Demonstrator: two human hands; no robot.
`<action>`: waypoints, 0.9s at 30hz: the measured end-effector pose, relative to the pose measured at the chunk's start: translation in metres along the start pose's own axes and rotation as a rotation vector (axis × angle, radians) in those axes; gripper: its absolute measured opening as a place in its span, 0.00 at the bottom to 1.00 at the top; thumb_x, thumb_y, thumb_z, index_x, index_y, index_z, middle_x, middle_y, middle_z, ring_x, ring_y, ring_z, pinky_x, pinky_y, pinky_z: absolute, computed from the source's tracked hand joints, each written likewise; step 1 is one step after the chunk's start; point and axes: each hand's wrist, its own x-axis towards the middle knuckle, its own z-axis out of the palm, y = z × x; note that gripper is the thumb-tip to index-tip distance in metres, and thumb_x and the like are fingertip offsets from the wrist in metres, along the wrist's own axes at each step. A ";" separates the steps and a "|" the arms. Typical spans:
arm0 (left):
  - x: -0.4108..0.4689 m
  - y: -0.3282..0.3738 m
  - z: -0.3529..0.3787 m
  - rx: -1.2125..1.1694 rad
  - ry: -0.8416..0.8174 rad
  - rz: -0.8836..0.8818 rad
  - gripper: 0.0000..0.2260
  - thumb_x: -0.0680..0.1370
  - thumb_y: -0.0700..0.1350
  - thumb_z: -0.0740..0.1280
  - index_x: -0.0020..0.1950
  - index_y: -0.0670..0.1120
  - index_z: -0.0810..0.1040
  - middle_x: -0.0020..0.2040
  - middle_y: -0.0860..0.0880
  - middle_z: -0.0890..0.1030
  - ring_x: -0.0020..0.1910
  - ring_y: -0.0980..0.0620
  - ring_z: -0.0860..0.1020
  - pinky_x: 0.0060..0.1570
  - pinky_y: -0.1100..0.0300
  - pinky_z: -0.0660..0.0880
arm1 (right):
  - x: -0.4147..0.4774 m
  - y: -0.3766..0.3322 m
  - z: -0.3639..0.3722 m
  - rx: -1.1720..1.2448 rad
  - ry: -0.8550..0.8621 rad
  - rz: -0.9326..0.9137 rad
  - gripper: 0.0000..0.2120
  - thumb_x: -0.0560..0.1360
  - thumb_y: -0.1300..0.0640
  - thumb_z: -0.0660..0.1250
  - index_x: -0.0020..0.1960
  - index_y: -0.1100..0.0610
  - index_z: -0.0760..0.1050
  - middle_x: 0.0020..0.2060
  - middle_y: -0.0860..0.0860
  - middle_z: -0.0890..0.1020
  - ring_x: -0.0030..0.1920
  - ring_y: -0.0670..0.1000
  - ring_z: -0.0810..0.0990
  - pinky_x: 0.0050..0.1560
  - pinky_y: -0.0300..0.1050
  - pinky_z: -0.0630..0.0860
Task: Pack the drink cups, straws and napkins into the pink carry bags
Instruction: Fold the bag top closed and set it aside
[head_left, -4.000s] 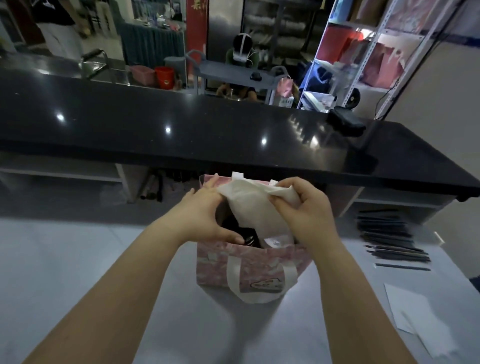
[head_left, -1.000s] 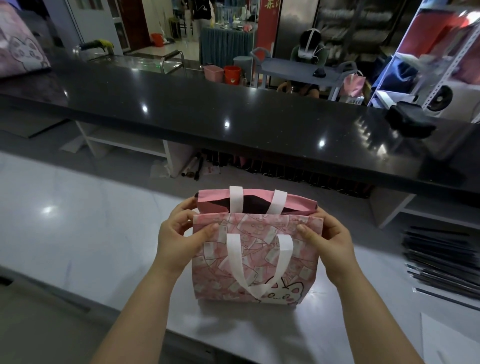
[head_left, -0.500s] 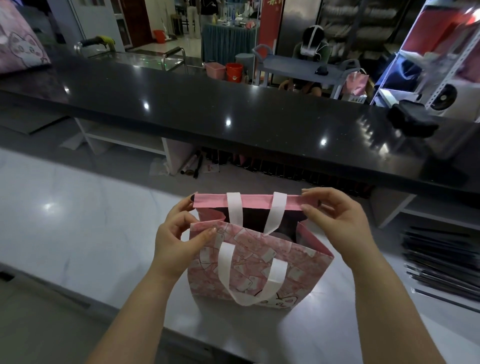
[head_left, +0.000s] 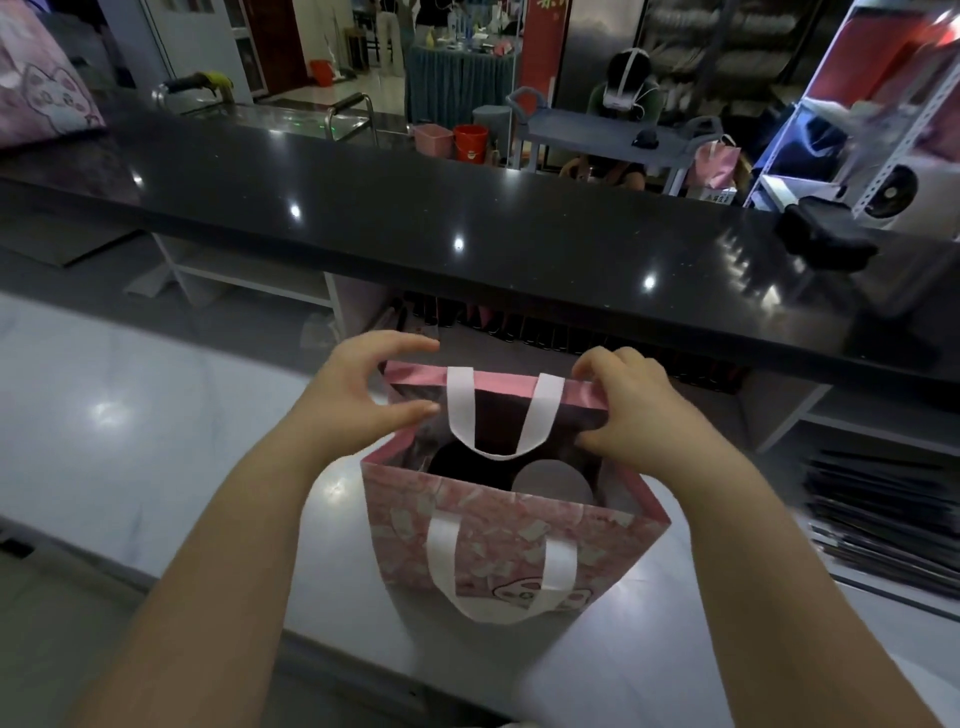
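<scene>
Pink patterned paper carry bag (head_left: 498, 535) stands upright on the pale glossy worktop (head_left: 156, 415), dead centre in front of the person, mouth open. Its long axis runs left-right across the body. Near panel faces the camera, w/ its white ribbon handle (head_left: 441, 551) hanging down outside. The far panel's white ribbon handle (head_left: 457, 410) flops inward over the opening. Inside: a dark round shape and a paler round one beside it, prob. cup tops, but too dim to be sure.

Both hands sit at the far rim, one per corner, so the bag lies just below and nearer the body than the fingers. Right hand (head_left: 634, 415) pinches the far-right corner, fingers curled over the rim, thumb inside. Left hand (head_left: 358, 395) is cupped round the far-left corner, fingers and thumb curved w/ a gap; can't tell if it actually grips.

Judgement: next move is likely pulling the far panel toward the near one to close the mouth, both hands about equally placed.

Further out: stack of thin black straws (head_left: 883, 493) on the worktop well to the right, nearer the right hand. Long black polished counter (head_left: 467, 218) beyond.
</scene>
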 end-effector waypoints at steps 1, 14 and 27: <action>0.007 0.005 0.000 0.058 -0.052 0.037 0.22 0.69 0.47 0.78 0.61 0.60 0.79 0.57 0.65 0.76 0.60 0.60 0.73 0.61 0.54 0.73 | 0.002 -0.003 0.001 -0.042 0.040 -0.009 0.21 0.69 0.60 0.71 0.57 0.47 0.66 0.51 0.47 0.68 0.53 0.51 0.67 0.45 0.45 0.68; 0.024 0.007 -0.001 -0.158 0.121 -0.132 0.08 0.68 0.47 0.78 0.39 0.59 0.81 0.35 0.62 0.82 0.39 0.61 0.81 0.35 0.72 0.74 | 0.001 0.031 0.019 0.987 0.364 0.199 0.06 0.70 0.58 0.76 0.41 0.49 0.81 0.36 0.47 0.85 0.41 0.47 0.84 0.36 0.35 0.77; 0.021 -0.009 0.021 -0.694 0.301 -0.265 0.08 0.73 0.40 0.74 0.43 0.52 0.79 0.41 0.54 0.85 0.45 0.55 0.83 0.38 0.67 0.78 | -0.059 0.091 0.050 1.105 0.033 -0.071 0.07 0.65 0.55 0.74 0.43 0.49 0.84 0.72 0.41 0.70 0.73 0.46 0.66 0.72 0.64 0.60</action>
